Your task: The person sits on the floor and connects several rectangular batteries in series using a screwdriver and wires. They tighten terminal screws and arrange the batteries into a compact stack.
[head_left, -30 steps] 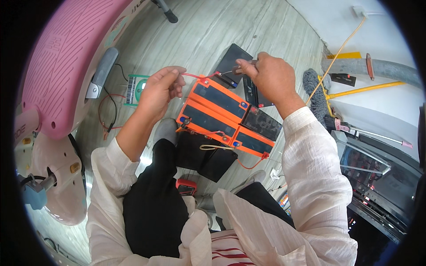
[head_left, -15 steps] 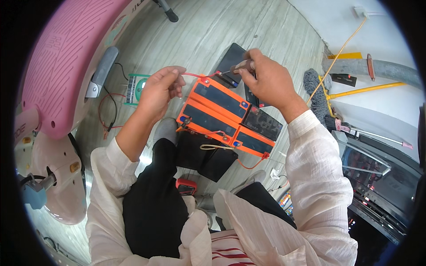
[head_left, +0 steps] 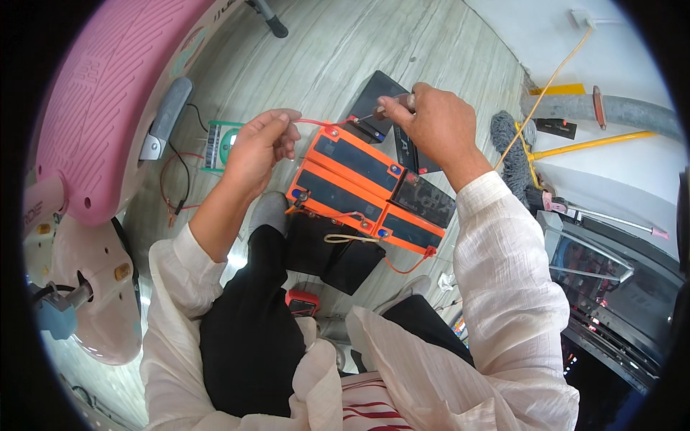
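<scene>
My left hand (head_left: 260, 142) pinches the end of a red wire (head_left: 310, 122) near the left end of the orange batteries. The wire runs right, past a corner terminal of an orange-cased battery (head_left: 357, 159), to a terminal on a black battery (head_left: 379, 95) behind it. Closed around the handle of a screwdriver (head_left: 399, 105), my right hand (head_left: 442, 131) holds its shaft pointing left, the tip at or close to that wire's screw. More orange batteries (head_left: 410, 228) and a dark battery (head_left: 425, 199) stand packed together, joined by short red wires.
Black batteries (head_left: 352, 266) lie nearer my feet, beside a red device (head_left: 302, 302). A pink-and-white scooter (head_left: 108, 108) fills the left side. Behind my left hand lies a green-edged box (head_left: 215, 146) with loose wires. A grey mop head (head_left: 512, 147) and a dark machine (head_left: 618, 280) stand right.
My right hand has turned slightly on the screwdriver, its fingers shifting around the handle. The left hand and the batteries stay almost the same.
</scene>
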The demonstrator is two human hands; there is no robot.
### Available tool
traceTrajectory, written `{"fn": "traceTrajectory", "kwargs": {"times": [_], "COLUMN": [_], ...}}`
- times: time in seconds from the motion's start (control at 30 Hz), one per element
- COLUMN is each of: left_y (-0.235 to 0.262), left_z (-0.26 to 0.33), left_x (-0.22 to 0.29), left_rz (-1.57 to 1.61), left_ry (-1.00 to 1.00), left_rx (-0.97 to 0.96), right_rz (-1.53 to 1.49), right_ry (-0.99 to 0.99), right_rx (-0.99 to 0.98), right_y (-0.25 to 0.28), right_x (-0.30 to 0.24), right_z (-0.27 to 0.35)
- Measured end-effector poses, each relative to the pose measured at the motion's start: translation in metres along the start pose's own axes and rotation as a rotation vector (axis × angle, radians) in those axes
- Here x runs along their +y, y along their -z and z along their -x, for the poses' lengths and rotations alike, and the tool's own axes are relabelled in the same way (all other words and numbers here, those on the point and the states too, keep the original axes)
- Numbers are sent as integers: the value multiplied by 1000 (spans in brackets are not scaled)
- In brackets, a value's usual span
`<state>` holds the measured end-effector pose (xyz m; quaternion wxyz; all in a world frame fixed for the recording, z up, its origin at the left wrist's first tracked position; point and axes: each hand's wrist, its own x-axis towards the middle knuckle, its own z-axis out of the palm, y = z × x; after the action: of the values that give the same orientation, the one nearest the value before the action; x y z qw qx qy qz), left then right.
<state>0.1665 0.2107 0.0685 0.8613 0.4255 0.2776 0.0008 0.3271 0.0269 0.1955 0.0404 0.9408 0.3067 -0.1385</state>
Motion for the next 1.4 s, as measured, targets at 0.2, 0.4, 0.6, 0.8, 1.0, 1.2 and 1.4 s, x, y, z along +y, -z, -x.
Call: {"fn": "traceTrajectory", "kwargs": {"times": [0.2,0.4,0.6,0.8,1.0,1.2,1.4], "left_y": [-1,4,2,6,2,7,9], "left_z": [-2,-1,-2,-2,-7,-3,-3], "left_x": [-1,-2,-3,-3,2,-4,5], "left_rz": [6,2,19,9,-19,-45,-139], "left_ry": [6,8,10,13,11,23,118], "left_rx": [3,6,1,14,18,18,5], "right_rz": [-280,-133,181,110,60,35,104], "right_ry": [150,-3,501,266,110,127,129], "right_rx": [194,64,50,-60,-1,-29,11], "right_y": [-31,-13,-19,-14,-22,-15,2], "right_x": [24,8,21,15,10,32,13], "right_z": [-1,-4,-18,-28,-30,-33,-11]}}
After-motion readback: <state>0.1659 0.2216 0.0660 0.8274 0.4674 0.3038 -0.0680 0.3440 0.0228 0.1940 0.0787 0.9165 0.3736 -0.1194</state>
